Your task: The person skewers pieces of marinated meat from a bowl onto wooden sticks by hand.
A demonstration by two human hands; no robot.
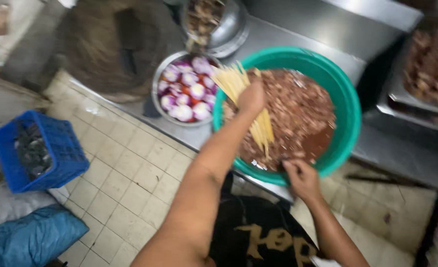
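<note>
Pale wooden skewers (246,106) sit bunched in the closed left hand (251,97) over the green basin (350,106) of chopped meat (290,116); right hand (302,178) pinches a piece at the near rim. Best keep the bundle gripped firm, picking small pieces.

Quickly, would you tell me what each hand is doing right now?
Left hand: closed around a bundle of pale sticks.
Right hand: at the green basin's near rim; grip cannot be told.
</note>
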